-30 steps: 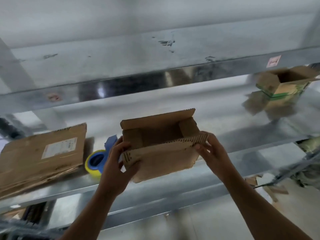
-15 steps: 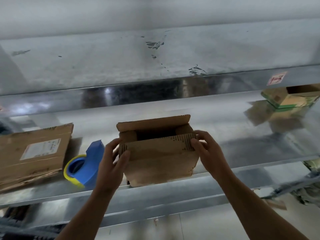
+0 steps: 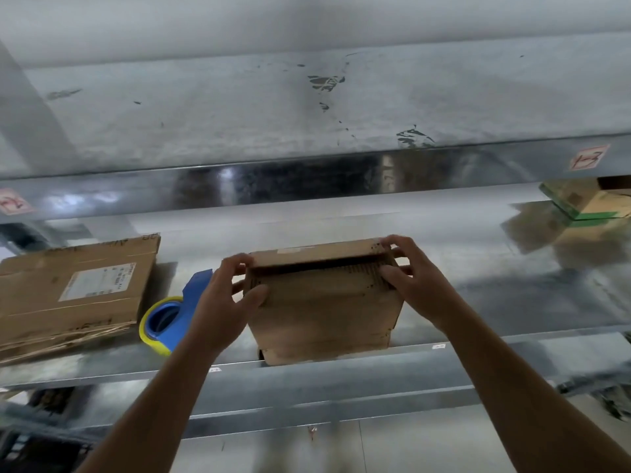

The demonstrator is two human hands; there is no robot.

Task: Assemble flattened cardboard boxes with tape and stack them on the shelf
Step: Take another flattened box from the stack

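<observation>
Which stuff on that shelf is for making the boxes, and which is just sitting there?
For the job: cardboard box held by the left hand and right hand; tape dispenser; flattened cardboard stack; metal shelf.
Just there: green-edged box far right; red-marked stickers.

Pale wall [image 3: 307,18] above, grey floor [image 3: 426,450] below

Two bare forearms [image 3: 164,387], lean and long, narrow wrists, bare left hand [image 3: 222,302], bare right hand [image 3: 416,285] — slender fingers [image 3: 392,279]
</observation>
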